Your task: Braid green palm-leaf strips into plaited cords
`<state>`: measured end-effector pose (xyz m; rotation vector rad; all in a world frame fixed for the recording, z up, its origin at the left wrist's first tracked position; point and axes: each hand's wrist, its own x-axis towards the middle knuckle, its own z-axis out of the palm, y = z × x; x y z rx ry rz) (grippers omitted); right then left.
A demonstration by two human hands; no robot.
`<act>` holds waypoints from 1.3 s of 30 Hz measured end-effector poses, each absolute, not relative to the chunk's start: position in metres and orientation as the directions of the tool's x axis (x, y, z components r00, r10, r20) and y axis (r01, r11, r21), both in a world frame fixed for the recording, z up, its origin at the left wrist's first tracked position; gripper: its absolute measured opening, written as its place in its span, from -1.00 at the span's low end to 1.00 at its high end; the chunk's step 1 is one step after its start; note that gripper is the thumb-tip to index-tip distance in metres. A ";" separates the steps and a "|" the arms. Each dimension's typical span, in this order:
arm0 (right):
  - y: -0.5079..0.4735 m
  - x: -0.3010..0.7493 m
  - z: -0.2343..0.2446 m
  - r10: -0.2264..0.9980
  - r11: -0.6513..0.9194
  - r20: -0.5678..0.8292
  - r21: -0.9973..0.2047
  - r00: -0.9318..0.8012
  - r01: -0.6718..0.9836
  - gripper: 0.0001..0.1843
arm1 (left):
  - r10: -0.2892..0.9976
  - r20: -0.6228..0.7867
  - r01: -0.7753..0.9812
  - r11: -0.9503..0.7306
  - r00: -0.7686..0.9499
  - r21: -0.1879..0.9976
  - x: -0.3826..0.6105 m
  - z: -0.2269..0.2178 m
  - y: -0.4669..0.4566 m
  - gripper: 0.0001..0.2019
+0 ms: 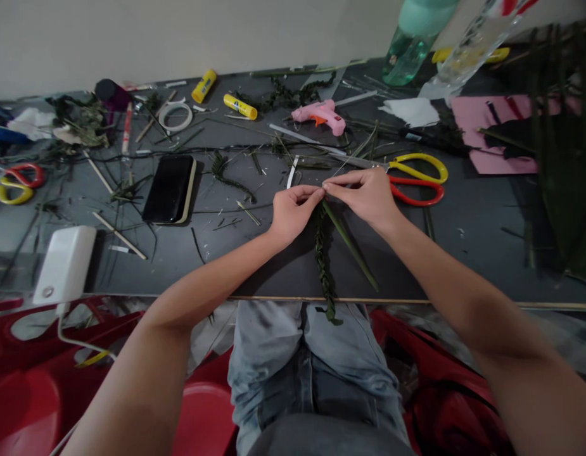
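A braided strip of green leaf [322,259] hangs from my fingertips over the table's front edge. My left hand [295,212] pinches its upper end, thumb against forefinger. Meeting it there, my right hand [366,195] is closed in a pinch on the leaf strands at the top of the braid. A loose pointed leaf blade [352,247] slants down to the right from the same spot. Thin strands stick up behind my fingers. Just past my right hand lie scissors [419,180] with one yellow and one red handle.
Behind my hands lie a pink glue gun [321,117], yellow glue sticks [240,106] and a tape roll [175,116]. A phone [168,189] and a white power bank [67,263] are on the left. A green bottle [414,44] stands at the back. Leaf scraps litter the dark table [468,247].
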<state>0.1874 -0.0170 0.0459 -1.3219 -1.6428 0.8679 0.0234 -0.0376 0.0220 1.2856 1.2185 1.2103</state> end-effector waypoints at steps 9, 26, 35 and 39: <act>-0.008 0.190 0.035 0.972 0.235 0.215 -0.911 -0.094 0.338 -0.68 | 0.990 0.141 0.084 -0.142 0.018 0.986 0.021 0.021 -0.036 -0.88; -0.013 0.182 0.042 0.970 0.204 0.164 -0.952 -0.182 0.228 -0.74 | 0.991 0.135 0.065 -0.133 -0.019 0.989 0.022 0.021 -0.036 -0.92; -0.017 0.177 0.037 0.974 0.218 0.201 -0.955 -0.099 0.203 -0.72 | 0.983 0.179 0.054 -0.177 -0.037 0.983 0.022 0.024 -0.037 -0.90; -0.020 0.176 0.037 0.949 0.314 0.295 -0.913 -0.107 0.261 -0.73 | 0.986 0.153 0.006 -0.153 -0.071 0.988 0.021 0.025 -0.035 -0.90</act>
